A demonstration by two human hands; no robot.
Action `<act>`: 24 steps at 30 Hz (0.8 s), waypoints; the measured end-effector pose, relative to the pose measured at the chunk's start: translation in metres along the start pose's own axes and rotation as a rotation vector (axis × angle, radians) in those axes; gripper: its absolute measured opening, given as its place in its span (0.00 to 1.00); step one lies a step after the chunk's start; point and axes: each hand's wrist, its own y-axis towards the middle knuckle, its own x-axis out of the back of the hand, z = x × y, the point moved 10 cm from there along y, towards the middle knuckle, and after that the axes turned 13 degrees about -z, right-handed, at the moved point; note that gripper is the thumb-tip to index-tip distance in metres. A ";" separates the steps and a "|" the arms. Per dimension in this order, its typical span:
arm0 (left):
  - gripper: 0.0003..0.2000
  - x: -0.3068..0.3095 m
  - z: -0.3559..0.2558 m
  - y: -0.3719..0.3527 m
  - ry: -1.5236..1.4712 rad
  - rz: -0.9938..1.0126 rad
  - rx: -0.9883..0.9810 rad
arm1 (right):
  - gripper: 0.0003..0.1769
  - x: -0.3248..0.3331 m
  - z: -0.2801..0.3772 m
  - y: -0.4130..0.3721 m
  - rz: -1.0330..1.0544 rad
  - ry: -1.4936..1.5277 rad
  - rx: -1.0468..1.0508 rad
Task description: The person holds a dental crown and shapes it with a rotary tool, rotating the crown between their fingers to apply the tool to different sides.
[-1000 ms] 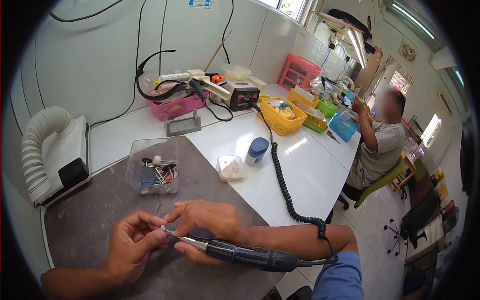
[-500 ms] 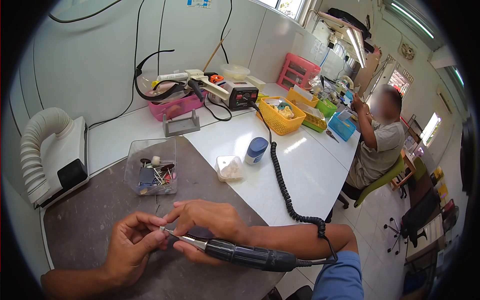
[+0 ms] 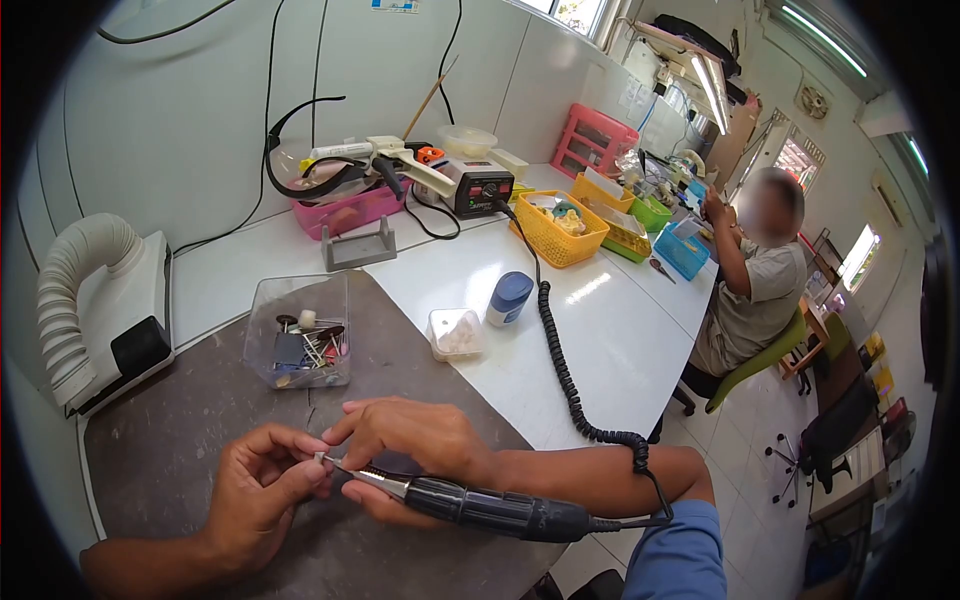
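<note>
My right hand [image 3: 415,450] is closed around the front of a black rotary handpiece [image 3: 490,508] with a silver nose. Its thin bit reaches left to a tiny whitish piece [image 3: 320,457] pinched in the fingertips of my left hand [image 3: 262,490]. The piece is too small for me to tell its kind, and the fingers partly cover it. From the handpiece's rear, a cord passes over my right forearm and becomes a coiled black cable [image 3: 560,360]. Just beyond my hands stands a clear plastic box [image 3: 262,350] with several mounted bits and polishing wheels [image 3: 325,345].
A small tub of whitish material [image 3: 455,335] and a blue-capped container [image 3: 510,298] stand right of the box. Behind are a control unit [image 3: 482,190], a pink basket [image 3: 350,212] and a yellow basket [image 3: 562,238]. A ribbed hose [image 3: 65,300] is at left; another person [image 3: 755,270] sits at right.
Both hands and the handpiece hold nearly the same pose. The whole view has shifted very slightly; the bit still meets the small piece.
</note>
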 end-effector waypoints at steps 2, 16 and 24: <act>0.08 0.000 0.000 0.000 0.001 0.000 -0.002 | 0.11 -0.001 -0.003 0.000 0.016 -0.009 -0.041; 0.08 0.000 0.001 0.000 0.019 -0.014 0.014 | 0.11 -0.001 -0.003 -0.002 0.010 0.004 -0.034; 0.08 0.001 0.002 0.000 0.022 -0.017 0.013 | 0.11 -0.001 -0.004 -0.001 0.015 0.002 -0.046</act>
